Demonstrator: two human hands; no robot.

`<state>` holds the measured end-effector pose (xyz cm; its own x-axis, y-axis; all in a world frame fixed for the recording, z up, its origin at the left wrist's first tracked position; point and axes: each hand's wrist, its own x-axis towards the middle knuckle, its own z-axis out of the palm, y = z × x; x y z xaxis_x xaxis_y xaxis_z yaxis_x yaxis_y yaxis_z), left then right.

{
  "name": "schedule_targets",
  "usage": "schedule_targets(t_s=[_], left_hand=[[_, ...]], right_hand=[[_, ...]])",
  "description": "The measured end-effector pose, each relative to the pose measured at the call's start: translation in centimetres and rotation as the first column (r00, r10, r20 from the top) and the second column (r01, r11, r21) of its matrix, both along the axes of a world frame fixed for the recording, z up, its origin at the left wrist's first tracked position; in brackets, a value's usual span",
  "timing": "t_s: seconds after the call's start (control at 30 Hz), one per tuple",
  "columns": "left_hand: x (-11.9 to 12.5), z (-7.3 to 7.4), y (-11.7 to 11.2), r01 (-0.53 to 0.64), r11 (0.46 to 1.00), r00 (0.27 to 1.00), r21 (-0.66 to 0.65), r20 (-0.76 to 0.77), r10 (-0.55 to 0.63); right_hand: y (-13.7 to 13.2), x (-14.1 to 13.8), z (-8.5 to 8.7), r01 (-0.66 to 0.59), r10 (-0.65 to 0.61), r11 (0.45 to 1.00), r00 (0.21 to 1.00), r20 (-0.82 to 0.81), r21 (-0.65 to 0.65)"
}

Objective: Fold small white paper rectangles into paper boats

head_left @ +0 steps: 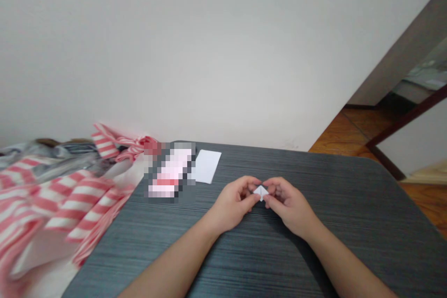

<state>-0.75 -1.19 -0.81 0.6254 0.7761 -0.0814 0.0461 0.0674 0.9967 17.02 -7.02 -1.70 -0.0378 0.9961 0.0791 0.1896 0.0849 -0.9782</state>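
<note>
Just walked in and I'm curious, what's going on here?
A person is pinching a small folded piece of white paper between their left hand and right hand, over a dark grey table. A flat white sheet lies on the table, and red-and-white striped cloth is heaped beside it.

The small folded paper (260,192) is showing plain white, matching the flat paper sheet (207,166), against a dark grey tabletop (314,172) running with fine black streaks. A cloth (70,200) is spreading bold red-and-white stripes, while the wooden floor (352,125) is glowing orange-brown.
</note>
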Motion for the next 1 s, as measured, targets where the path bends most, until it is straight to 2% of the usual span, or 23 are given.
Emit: schedule_targets(t_s=[0.2, 0.4, 0.57, 0.77, 1.0], left_hand=[[-0.11, 0.25, 0.06, 0.031, 0.999, 0.999, 0.044, -0.045, -0.029], [-0.49, 0.19, 0.05, 0.071, 0.987, 0.979, 0.143, -0.198, -0.042], [-0.59, 0.06, 0.03, 0.064, 0.983, 0.969, 0.171, -0.248, -0.02], [-0.74, -0.49, 0.12, 0.089, 0.973, 0.962, 0.212, -0.273, -0.028], [-0.86, -0.44, 0.05, 0.119, 0.968, 0.963, 0.222, -0.265, -0.057]], right_hand=[[0.06, -0.1, -0.08, 0.015, -0.015, 1.0, 1.0, -0.002, -0.015], [0.05, -0.34, -0.04, 0.031, -0.031, 0.999, 0.999, -0.013, -0.01], [0.09, -0.36, 0.25, 0.036, -0.037, 0.999, 0.994, 0.103, 0.009], [0.29, -0.01, 0.56, 0.026, -0.061, 0.993, 0.947, 0.316, 0.115], [0.25, 0.04, 0.69, 0.002, -0.05, 0.991, 0.936, 0.349, 0.136]])
